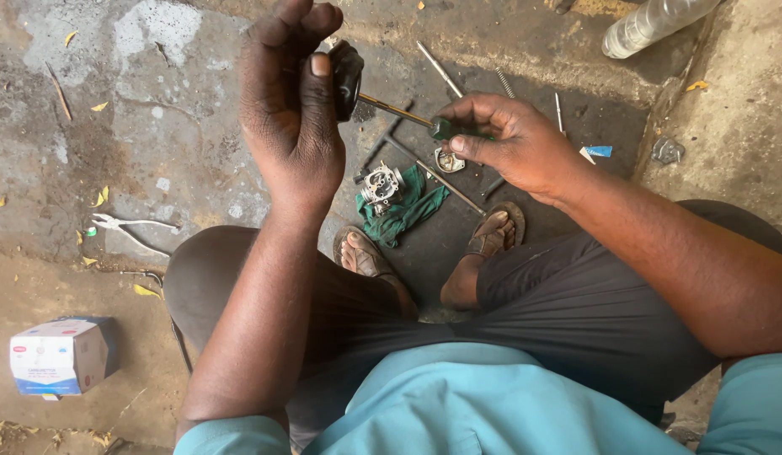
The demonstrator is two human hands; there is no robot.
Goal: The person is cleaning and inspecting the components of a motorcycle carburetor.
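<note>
Fingers (302,50) of my left hand (290,118) wrap a small round black part (346,77) while my right hand (513,139) grips a green-handled screwdriver (408,114), its tip at that part, both raised above the carburettor body (381,184) on the green rag (408,211) near my sandalled feet.

carburettor body (381,184) on cloth (405,209) between feet | box (61,355) far left | bottle (652,24) far right, behind
</note>
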